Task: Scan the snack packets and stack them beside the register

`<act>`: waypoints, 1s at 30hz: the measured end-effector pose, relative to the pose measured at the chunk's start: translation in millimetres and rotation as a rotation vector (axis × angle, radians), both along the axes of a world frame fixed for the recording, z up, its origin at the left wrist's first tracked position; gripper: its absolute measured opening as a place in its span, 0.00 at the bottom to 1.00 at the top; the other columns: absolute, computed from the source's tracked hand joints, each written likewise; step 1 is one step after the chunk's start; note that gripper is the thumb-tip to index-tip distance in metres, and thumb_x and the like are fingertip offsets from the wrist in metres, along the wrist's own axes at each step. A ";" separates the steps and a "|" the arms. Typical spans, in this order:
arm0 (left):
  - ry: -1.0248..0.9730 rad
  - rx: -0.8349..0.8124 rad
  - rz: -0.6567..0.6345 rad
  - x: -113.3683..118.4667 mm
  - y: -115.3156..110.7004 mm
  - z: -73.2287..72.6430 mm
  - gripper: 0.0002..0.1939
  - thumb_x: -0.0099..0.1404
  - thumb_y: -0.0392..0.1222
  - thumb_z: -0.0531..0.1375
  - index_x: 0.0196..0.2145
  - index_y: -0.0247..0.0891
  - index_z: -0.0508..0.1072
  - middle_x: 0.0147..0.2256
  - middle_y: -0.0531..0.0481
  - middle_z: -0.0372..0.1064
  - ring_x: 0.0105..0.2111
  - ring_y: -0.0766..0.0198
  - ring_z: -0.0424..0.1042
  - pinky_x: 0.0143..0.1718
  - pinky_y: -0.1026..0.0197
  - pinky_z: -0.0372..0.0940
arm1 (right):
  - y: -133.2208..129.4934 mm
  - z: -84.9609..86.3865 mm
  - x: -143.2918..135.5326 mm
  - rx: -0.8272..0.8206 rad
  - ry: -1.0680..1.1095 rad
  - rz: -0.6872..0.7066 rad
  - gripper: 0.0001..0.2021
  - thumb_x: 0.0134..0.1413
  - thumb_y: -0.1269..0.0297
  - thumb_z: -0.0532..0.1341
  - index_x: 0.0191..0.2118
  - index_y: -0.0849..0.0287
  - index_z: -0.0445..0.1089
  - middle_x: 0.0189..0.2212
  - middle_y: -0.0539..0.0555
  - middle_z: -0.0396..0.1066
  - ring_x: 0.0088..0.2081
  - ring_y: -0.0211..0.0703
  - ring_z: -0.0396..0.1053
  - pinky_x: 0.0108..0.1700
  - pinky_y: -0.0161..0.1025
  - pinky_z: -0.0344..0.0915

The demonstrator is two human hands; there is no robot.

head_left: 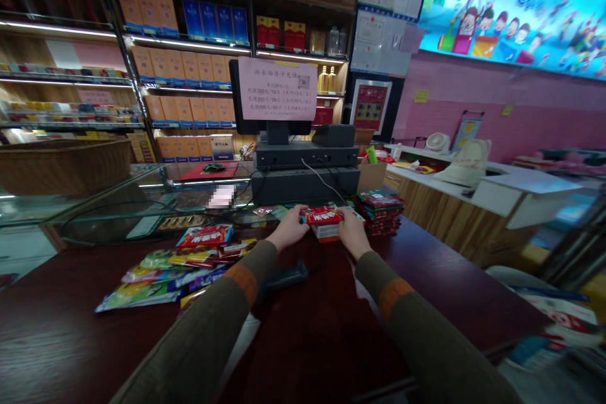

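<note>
Red packet (322,215) is held at its two ends, the left hand (290,227) being placed at one end and the right hand (354,232) at the other. It is held flat over the far part of the dark desk (52,322), with the fingers of both hands closed on it. Nearest, both forearms are covered by dark sleeves (398,295) with orange bands. Beside the left sleeve a dark handheld device (287,275) is laid on the desk. To the left, snack bags (149,284) are heaped loosely, and a red-and-blue packet (206,235) is seen at the far end of the heap. A pale pile (326,231) is seen just below the held packet; whether the two are touching cannot be told. Just beside the right hand, dark red packets are piled in a stack (379,213). Farther off, a glass case (101,218) is seen at left, and a black monitor (234,98), with a pink notice (278,89) fixed to it, is mounted at centre. At right, a white bag (466,161) is set on a wood-fronted counter (438,211). Behind, boxes (182,68) are ranged on lit shelves, and a bright cartoon panel (521,9) is displayed above a pink wall.
</note>
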State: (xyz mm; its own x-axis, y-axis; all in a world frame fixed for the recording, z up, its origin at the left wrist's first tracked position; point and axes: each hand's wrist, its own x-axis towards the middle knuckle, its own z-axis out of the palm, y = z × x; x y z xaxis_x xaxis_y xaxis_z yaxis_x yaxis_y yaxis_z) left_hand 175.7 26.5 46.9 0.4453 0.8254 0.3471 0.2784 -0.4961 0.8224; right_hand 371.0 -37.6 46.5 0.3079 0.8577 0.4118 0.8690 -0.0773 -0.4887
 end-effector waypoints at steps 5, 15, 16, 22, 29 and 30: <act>-0.006 -0.016 0.008 21.8 6.8 -12.2 0.33 0.52 0.27 0.63 0.57 0.34 0.65 0.50 0.41 0.71 0.48 0.59 0.73 0.58 0.51 0.64 | -0.5 -8.4 17.1 -0.048 -0.064 -0.030 0.25 0.56 0.82 0.50 0.57 0.62 0.68 0.52 0.59 0.75 0.55 0.46 0.70 0.55 0.37 0.61; -0.025 -0.049 0.003 42.8 14.0 -26.7 0.39 0.52 0.28 0.65 0.61 0.35 0.61 0.52 0.39 0.70 0.53 0.55 0.72 0.60 0.49 0.62 | -5.0 -11.3 31.3 -0.096 -0.211 -0.087 0.26 0.60 0.76 0.52 0.64 0.60 0.62 0.59 0.66 0.68 0.61 0.55 0.62 0.54 0.45 0.62; -0.026 -0.051 0.004 44.1 14.2 -27.2 0.40 0.52 0.28 0.65 0.62 0.34 0.60 0.52 0.39 0.69 0.53 0.54 0.71 0.61 0.49 0.62 | -4.3 -11.7 32.0 -0.094 -0.214 -0.096 0.28 0.60 0.76 0.52 0.66 0.62 0.59 0.59 0.67 0.67 0.61 0.56 0.62 0.54 0.45 0.62; -0.022 -0.060 0.011 51.4 15.0 -27.4 0.44 0.51 0.28 0.65 0.65 0.34 0.57 0.56 0.36 0.67 0.57 0.52 0.68 0.63 0.50 0.59 | -3.1 -12.8 32.8 -0.107 -0.286 -0.116 0.36 0.57 0.75 0.56 0.70 0.70 0.48 0.56 0.72 0.69 0.59 0.59 0.63 0.52 0.45 0.62; -0.009 -0.055 -0.003 53.6 13.1 -28.1 0.45 0.51 0.28 0.65 0.65 0.32 0.56 0.57 0.34 0.67 0.58 0.50 0.68 0.65 0.49 0.57 | -8.0 -11.2 28.1 -0.121 -0.380 -0.147 0.33 0.59 0.76 0.52 0.71 0.68 0.49 0.53 0.70 0.71 0.56 0.59 0.63 0.51 0.46 0.60; -0.008 -0.054 -0.006 53.4 12.8 -28.4 0.45 0.51 0.28 0.65 0.65 0.32 0.56 0.57 0.34 0.67 0.58 0.50 0.68 0.65 0.49 0.57 | -8.3 -11.4 27.8 -0.119 -0.385 -0.146 0.33 0.59 0.76 0.52 0.70 0.68 0.49 0.53 0.70 0.72 0.56 0.59 0.63 0.51 0.46 0.60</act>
